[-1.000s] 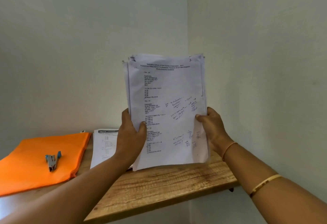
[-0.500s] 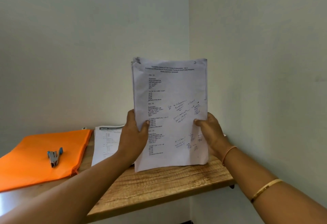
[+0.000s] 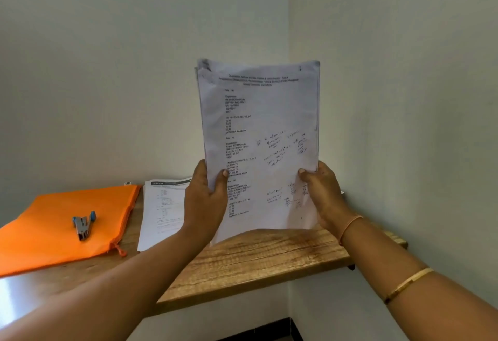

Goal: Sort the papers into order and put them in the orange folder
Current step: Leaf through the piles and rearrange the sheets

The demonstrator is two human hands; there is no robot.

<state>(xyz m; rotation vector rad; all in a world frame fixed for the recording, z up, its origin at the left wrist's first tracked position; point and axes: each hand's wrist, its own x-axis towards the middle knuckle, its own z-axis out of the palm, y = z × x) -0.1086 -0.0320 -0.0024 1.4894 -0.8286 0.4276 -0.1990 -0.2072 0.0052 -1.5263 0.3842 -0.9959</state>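
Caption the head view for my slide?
Left hand and right hand hold the paper stack upright; orange folder on table.

Worktop [image 3: 256, 257] set in room corner, walls far and right. Folder [image 3: 54, 222] flat on worktop, left end. Stapler [image 3: 83, 223] on folder, near its middle. Loose sheet [image 3: 161, 211] flat on worktop just right of folder, right part hidden behind left grip [image 3: 204, 200]. Paper stack [image 3: 264, 125] upright over worktop's right part. Left grip at stack's left edge, right grip [image 3: 323, 195] at right edge, both low on stack.
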